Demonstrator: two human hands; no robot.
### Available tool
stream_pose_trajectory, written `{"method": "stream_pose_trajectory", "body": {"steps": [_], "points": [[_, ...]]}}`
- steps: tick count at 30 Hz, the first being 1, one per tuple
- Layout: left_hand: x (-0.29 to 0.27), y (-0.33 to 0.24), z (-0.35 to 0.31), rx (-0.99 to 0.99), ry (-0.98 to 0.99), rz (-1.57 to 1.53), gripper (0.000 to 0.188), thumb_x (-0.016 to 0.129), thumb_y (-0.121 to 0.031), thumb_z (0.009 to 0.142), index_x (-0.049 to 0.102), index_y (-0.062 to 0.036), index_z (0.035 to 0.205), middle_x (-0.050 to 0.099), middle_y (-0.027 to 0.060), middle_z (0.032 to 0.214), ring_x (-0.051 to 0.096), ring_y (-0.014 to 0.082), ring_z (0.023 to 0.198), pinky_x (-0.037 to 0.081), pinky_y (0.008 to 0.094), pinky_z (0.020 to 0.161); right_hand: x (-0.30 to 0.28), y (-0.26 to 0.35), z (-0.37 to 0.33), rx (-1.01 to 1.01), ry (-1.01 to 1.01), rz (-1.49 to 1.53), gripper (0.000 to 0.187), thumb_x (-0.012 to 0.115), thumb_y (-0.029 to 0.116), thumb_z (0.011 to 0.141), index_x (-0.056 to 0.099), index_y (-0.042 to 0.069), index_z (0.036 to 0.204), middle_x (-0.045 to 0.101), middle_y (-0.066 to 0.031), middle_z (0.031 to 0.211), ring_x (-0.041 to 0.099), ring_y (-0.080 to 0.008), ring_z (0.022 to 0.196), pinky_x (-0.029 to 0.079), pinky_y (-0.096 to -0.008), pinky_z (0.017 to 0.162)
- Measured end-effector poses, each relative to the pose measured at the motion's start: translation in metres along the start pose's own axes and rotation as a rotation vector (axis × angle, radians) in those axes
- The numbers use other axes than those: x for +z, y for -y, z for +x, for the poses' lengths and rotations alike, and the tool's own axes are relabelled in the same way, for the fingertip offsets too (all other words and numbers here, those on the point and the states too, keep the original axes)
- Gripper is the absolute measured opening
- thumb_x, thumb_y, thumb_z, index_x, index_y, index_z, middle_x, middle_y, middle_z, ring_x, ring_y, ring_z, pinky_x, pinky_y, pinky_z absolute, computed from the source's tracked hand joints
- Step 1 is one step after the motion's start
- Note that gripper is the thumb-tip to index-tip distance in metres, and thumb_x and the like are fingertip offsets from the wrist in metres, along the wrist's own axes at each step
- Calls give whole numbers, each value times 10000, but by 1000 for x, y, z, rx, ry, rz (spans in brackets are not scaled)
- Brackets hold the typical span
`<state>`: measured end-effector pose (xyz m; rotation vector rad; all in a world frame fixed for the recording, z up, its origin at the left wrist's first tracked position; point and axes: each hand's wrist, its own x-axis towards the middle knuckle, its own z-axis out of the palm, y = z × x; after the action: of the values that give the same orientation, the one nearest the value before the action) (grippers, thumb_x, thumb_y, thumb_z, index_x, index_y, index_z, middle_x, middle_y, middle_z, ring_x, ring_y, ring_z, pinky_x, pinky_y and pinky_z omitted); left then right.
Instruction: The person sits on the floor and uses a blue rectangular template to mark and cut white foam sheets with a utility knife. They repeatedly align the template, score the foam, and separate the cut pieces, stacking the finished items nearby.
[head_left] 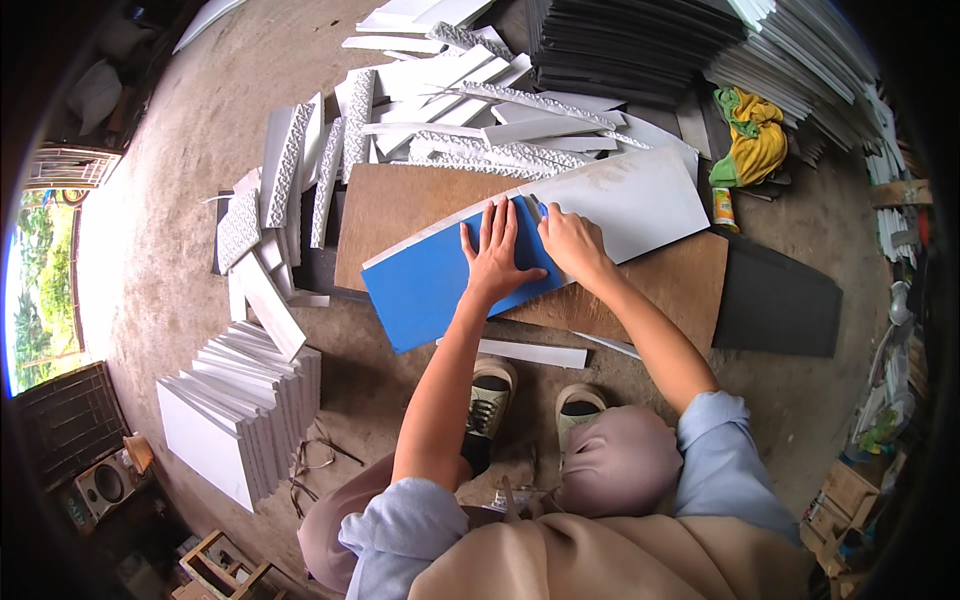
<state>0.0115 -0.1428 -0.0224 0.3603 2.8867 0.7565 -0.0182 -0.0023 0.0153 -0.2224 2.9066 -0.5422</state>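
My left hand (492,262) lies flat with fingers spread on a blue board (420,290), pressing near its right end. Under the blue board is a white foam sheet (640,205), which shows along the far edge and out to the right. Both rest at a slant on a brown wooden board (400,195). My right hand (573,243) is closed at the blue board's right end, around a slim blue cutter knife (543,209); most of the knife is hidden by my fingers, and its blade cannot be made out.
White offcut strips (440,95) are heaped beyond the board. A stack of white sheets (235,415) stands at the left, dark sheets (630,45) at the back. A yellow-green cloth (750,135) and a small can (724,208) sit at right, near a dark panel (780,295).
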Motion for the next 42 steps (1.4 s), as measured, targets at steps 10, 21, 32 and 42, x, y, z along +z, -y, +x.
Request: {"method": "stream_pose_trajectory", "body": {"steps": [10,21,32,42], "points": [[1,3,-2,5,-19,-25,1127,713,-500,490,101,-112,1353,105,57,1411,38,206,1307,-51,540,983,24,11,30,-10,-24,-64,204,435,152,784,552,-11,826,609,-189,677,618,-317,669,492,-407,586],[3,1,-1,-12,-4,-6,1147,727,-478,476,87,-112,1355,99,44,1414,40,197,1308,-56,528,990,16,5,-16,105,213,41,207,451,131,778,557,-44,810,599,-231,721,611,-346,710,498,-409,615],[5,0,0,-18,0,10,1160,727,-499,467,90,-108,1354,108,43,1411,42,194,1308,-45,538,988,26,-21,-133,100,208,-22,186,390,134,843,475,-31,832,568,-237,604,596,-375,618,484,-444,527],[2,1,-1,-5,4,-12,1137,705,-517,489,91,-108,1354,104,55,1411,35,197,1308,-53,528,988,7,0,4,-9,-7,-43,216,409,168,839,505,-24,821,582,-196,602,600,-341,591,492,-415,530]]}}
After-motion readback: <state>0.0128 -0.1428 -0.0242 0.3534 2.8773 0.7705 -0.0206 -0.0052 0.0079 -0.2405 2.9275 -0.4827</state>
